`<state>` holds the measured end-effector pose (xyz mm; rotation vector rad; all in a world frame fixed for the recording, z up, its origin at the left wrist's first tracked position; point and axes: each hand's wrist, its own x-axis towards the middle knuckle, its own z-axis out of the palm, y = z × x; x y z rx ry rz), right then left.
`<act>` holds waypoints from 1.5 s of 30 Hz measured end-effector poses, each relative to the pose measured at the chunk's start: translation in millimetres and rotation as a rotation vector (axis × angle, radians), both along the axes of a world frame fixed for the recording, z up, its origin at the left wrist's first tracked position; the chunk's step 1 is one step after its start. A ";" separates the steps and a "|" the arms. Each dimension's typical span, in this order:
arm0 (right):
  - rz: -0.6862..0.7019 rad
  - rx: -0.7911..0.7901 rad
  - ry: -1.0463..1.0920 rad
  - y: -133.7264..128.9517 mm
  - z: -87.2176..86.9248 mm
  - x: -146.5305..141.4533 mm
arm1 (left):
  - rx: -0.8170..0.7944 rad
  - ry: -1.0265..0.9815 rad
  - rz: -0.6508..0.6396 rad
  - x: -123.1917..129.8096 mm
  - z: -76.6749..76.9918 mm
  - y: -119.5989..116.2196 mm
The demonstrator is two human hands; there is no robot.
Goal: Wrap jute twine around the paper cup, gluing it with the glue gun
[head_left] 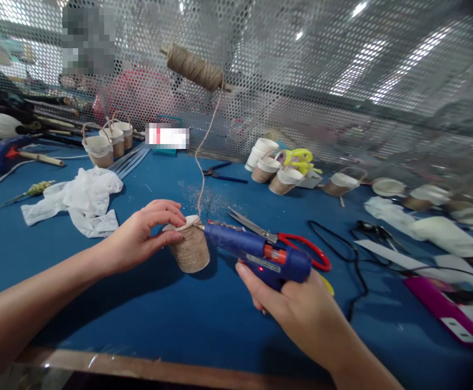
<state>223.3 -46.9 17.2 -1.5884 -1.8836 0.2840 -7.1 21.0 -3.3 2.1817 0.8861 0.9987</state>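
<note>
My left hand (149, 233) pinches the rim of a small cup (191, 252) wrapped in brown twine, tilted above the blue table. My right hand (297, 303) is wrapped round the handle of a blue glue gun (256, 246), whose red light is lit. The gun's nozzle meets the cup's upper edge on the right side. From that edge a twine strand (202, 173) runs up to a spool (195, 67) mounted on the perforated metal screen. Red-handled scissors (305, 249) lie open behind the gun.
White lace cloth (80, 200) lies at left, near another glue gun (7, 154). Finished-looking cups (98, 151) stand behind it, others (287, 180) at back right. Pliers (228, 177) lie at the back. Black cables and a magenta power strip (443, 311) lie at right.
</note>
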 end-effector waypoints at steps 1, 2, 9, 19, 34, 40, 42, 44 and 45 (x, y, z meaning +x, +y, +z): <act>-0.017 -0.071 0.007 -1.4 4.6 -1.9 | 0.005 0.006 -0.006 -0.3 0.6 0.1; -0.027 -0.129 0.007 -2.5 9.2 -3.4 | 0.009 0.011 -0.009 -0.7 1.1 0.3; -0.073 -0.340 0.072 -4.0 30.3 -11.0 | -0.019 0.061 -0.025 -3.6 3.9 1.2; -0.026 -0.244 0.201 0.3 14.0 -8.2 | -0.124 0.137 0.020 -1.5 13.9 -4.4; -0.099 -0.348 0.246 -6.7 23.2 -13.7 | -0.109 0.140 0.011 -1.0 13.1 -3.6; -0.062 -0.391 0.244 -9.1 31.1 -15.9 | -0.082 0.153 -0.013 -2.8 13.0 -2.5; -0.013 -0.400 0.245 -7.3 31.0 -12.5 | -0.093 0.152 -0.033 -3.6 14.1 -2.3; 0.008 -0.408 0.242 -5.0 30.6 -8.8 | -0.106 0.144 -0.054 -4.4 15.4 -2.1; 0.012 -0.407 0.234 -3.9 30.5 -7.2 | -0.113 0.141 -0.065 -4.6 16.0 -2.0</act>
